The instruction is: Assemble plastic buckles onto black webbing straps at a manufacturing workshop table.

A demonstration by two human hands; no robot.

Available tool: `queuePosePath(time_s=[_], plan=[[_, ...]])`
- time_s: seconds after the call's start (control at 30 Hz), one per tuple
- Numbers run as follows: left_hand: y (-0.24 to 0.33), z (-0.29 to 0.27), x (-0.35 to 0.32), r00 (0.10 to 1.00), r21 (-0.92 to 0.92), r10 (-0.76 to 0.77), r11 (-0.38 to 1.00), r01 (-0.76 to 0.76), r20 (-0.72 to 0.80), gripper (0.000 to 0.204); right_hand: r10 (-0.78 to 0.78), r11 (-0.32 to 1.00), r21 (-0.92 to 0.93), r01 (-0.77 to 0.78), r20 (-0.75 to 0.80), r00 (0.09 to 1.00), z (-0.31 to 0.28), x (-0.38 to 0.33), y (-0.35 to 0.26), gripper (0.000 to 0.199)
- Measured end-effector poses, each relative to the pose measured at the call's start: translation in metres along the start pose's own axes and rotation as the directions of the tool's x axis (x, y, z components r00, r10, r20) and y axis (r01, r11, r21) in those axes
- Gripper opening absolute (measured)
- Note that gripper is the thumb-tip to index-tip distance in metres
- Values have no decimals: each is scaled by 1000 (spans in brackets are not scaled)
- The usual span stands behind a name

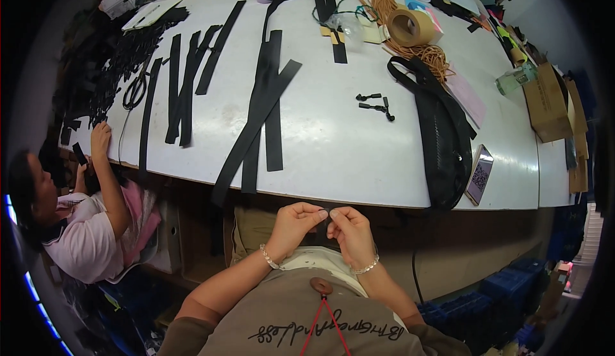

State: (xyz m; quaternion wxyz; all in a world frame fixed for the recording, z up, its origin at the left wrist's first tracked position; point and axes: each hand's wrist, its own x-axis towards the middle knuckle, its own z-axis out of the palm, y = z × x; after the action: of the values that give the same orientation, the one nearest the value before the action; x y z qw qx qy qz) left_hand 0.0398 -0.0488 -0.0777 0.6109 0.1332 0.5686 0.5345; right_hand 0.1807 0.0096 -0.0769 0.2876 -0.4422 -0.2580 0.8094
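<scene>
Just in front of the table's near edge, my left hand (298, 226) and my right hand (352, 234) meet close to my body. Both are closed in a pinch, thumbs against fingers, with the fingertips almost touching. Something small and dark seems to be between them, too hidden to name. Ahead on the white table (333, 144), long black strips (273, 106) lie crossed, some ends hanging over the edge. Several small black pull-like pieces (373, 106) rest right of centre. A black bag (442, 132) with a strap lies farther right.
On the left a co-worker (90, 228) reaches to a pile of black pieces (106, 67); black-handled scissors (135, 91) lie nearby. More black strips (173, 87) spread across the left. Tan tape (410, 28), brown cord (382, 0), a phone (480, 175) and a cardboard box (549, 103) are rightward.
</scene>
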Motion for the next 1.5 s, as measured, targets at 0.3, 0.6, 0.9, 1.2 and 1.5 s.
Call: queuePosePath(time_s=[0.3, 0.6, 0.9, 1.2, 1.5], plan=[[-10, 0, 10, 994, -181, -99, 979, 89, -47, 15, 33, 999, 42, -33, 2, 999, -6, 12, 2, 7], [-9, -3, 13, 993, -142, -113, 984, 107, -35, 15, 32, 998, 48, -32, 1, 999, 0, 15, 1, 5], [-11, -1, 15, 994, -183, -107, 978, 101, -21, 13, -82, 994, 53, 95, -205, 975, 13, 11, 14, 5], [-10, 3, 15, 999, -217, -35, 976, 34, 0, 11, -138, 977, 118, 180, -298, 945, 26, 10, 16, 4], [-4, 3, 10, 991, -196, -133, 972, 130, -2, 10, -117, 984, 113, 141, -197, 973, 19, 10, 12, 4]])
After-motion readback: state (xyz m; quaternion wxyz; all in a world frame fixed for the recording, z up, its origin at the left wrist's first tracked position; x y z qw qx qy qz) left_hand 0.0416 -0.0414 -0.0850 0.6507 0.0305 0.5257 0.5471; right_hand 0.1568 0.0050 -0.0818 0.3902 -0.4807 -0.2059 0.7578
